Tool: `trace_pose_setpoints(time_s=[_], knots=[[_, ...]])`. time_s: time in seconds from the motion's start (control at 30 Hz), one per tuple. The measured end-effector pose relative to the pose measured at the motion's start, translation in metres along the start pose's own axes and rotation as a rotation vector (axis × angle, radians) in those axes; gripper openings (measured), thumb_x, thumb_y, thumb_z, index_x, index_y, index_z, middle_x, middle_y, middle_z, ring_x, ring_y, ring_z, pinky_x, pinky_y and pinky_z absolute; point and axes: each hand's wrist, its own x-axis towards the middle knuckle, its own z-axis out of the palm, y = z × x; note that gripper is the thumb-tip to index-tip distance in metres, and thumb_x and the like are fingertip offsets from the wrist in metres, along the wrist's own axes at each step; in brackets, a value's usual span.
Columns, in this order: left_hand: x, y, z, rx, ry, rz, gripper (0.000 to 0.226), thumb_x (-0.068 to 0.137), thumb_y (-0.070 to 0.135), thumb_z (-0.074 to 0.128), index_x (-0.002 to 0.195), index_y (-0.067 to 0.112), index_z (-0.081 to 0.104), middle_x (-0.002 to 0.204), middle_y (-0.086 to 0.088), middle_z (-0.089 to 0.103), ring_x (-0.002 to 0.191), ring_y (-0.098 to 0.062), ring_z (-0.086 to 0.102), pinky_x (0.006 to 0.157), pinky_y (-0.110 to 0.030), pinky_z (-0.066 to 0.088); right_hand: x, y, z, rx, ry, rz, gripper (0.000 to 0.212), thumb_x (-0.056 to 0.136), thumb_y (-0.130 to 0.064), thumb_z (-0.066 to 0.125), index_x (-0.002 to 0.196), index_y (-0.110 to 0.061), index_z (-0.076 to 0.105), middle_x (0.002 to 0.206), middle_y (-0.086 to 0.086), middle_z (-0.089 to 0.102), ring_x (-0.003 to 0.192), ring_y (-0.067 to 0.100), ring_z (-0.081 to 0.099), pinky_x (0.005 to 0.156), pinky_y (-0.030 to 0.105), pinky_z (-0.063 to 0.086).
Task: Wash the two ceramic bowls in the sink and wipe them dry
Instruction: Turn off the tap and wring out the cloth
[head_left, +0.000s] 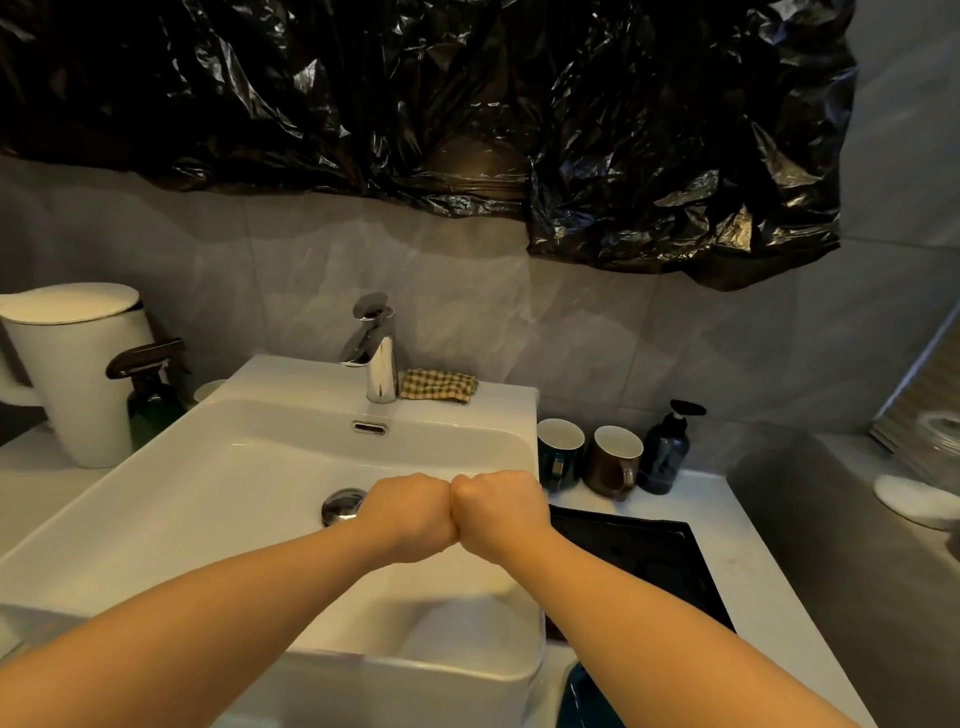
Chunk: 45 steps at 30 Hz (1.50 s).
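Note:
Both my hands are curled into fists and pressed knuckle to knuckle over the white sink (156, 499). My left hand (410, 512) and my right hand (501, 506) hold nothing. The basin holds only a chrome drain plug (340, 505). A checked cloth (439, 385) lies folded on the sink's back ledge, right of the chrome tap (375, 348), which is not running. A dark teal glazed rim (587, 699), perhaps a bowl, shows at the bottom edge under my right forearm. No other bowl is in view.
A black tray (639, 561) lies on the counter right of the sink. Behind it stand two mugs (561, 452) (615, 460) and a dark pump bottle (670, 452). At the left are a white jug (78, 374) and a green spray bottle (150, 395). Black plastic sheeting (467, 104) hangs on the wall above.

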Motion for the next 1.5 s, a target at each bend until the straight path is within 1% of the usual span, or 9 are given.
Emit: trace_pose_setpoints(time_s=[0.2, 0.37, 0.57, 0.7, 0.83, 0.93, 1.17, 1.33, 1.5], knots=[[0.003, -0.002, -0.007, -0.102, -0.064, -0.045, 0.022, 0.082, 0.027, 0.05, 0.096, 0.018, 0.065, 0.098, -0.001, 0.068, 0.078, -0.018, 0.053, 0.065, -0.03, 0.041, 0.001, -0.005, 0.001, 0.068, 0.028, 0.045, 0.019, 0.088, -0.009, 0.052, 0.107, -0.005, 0.052, 0.1, 0.013, 0.064, 0.072, 0.027, 0.045, 0.056, 0.032, 0.03], [-0.002, 0.002, -0.005, 0.001, 0.048, -0.013, 0.025, 0.085, 0.027, 0.043, 0.095, 0.017, 0.063, 0.098, -0.002, 0.069, 0.074, -0.02, 0.051, 0.063, -0.029, 0.038, 0.002, 0.001, -0.003, 0.036, 0.031, 0.004, 0.018, 0.089, -0.008, 0.048, 0.106, -0.005, 0.054, 0.098, 0.011, 0.066, 0.08, 0.032, 0.059, 0.048, 0.027, 0.023], [0.001, 0.001, -0.011, -0.005, 0.079, -0.008, 0.019, 0.086, 0.029, 0.045, 0.092, 0.019, 0.06, 0.093, -0.001, 0.067, 0.082, -0.021, 0.058, 0.062, -0.029, 0.037, 0.001, -0.004, 0.003, -0.004, 0.18, 0.098, 0.03, 0.047, -0.012, 0.083, 0.066, -0.013, 0.059, 0.05, 0.002, 0.058, 0.038, 0.021, 0.052, 0.041, 0.018, 0.007], [0.004, -0.003, -0.005, -0.325, -0.121, -0.038, 0.013, 0.077, 0.02, 0.061, 0.085, 0.02, 0.051, 0.089, 0.0, 0.059, 0.078, -0.016, 0.053, 0.064, -0.027, 0.04, -0.003, -0.003, 0.014, 0.302, -0.008, 0.161, 0.03, 0.088, -0.018, 0.058, 0.113, -0.01, 0.044, 0.106, 0.011, 0.059, 0.092, 0.03, 0.059, 0.062, 0.035, 0.035], [-0.006, -0.018, -0.008, -0.897, -0.194, -0.051, 0.036, 0.078, 0.012, 0.068, 0.106, 0.022, 0.048, 0.097, -0.002, 0.06, 0.077, -0.014, 0.057, 0.064, -0.024, 0.05, -0.008, 0.008, 0.013, 0.917, -0.174, 0.329, 0.045, 0.083, -0.032, 0.063, 0.117, -0.015, 0.037, 0.108, 0.007, 0.058, 0.088, 0.02, 0.056, 0.065, 0.031, 0.043], [-0.011, -0.025, -0.01, -1.199, -0.156, -0.056, 0.022, 0.088, 0.02, 0.062, 0.109, 0.023, 0.056, 0.102, -0.007, 0.064, 0.086, -0.019, 0.062, 0.069, -0.027, 0.053, -0.017, 0.018, 0.005, 1.373, -0.264, 0.363, 0.041, 0.089, -0.033, 0.057, 0.124, -0.022, 0.037, 0.104, 0.001, 0.053, 0.087, 0.013, 0.052, 0.072, 0.026, 0.043], [-0.002, -0.022, -0.013, -1.343, 0.061, -0.204, 0.022, 0.091, 0.026, 0.057, 0.105, 0.009, 0.058, 0.113, -0.014, 0.062, 0.106, -0.023, 0.058, 0.081, -0.032, 0.048, -0.012, 0.017, -0.002, 1.417, 0.043, 0.356, 0.031, 0.099, -0.021, 0.041, 0.126, -0.016, 0.057, 0.118, 0.001, 0.061, 0.096, 0.009, 0.055, 0.068, 0.008, 0.042], [-0.01, -0.031, -0.03, -1.819, 0.029, -0.262, 0.017, 0.091, 0.023, 0.056, 0.096, 0.007, 0.056, 0.102, -0.016, 0.066, 0.098, -0.028, 0.063, 0.08, -0.04, 0.052, -0.012, 0.027, -0.014, 1.546, 0.28, 0.414, 0.026, 0.098, -0.021, 0.044, 0.116, -0.014, 0.062, 0.099, -0.011, 0.06, 0.089, -0.001, 0.053, 0.079, 0.018, 0.042], [-0.01, -0.028, -0.026, -1.279, 0.084, -0.323, 0.039, 0.088, 0.013, 0.06, 0.122, 0.021, 0.043, 0.114, -0.009, 0.053, 0.101, -0.024, 0.052, 0.084, -0.039, 0.041, -0.007, 0.019, -0.021, 1.292, 0.326, 0.316, 0.024, 0.095, -0.017, 0.05, 0.11, -0.01, 0.067, 0.103, 0.001, 0.068, 0.09, 0.008, 0.06, 0.073, 0.012, 0.048]])
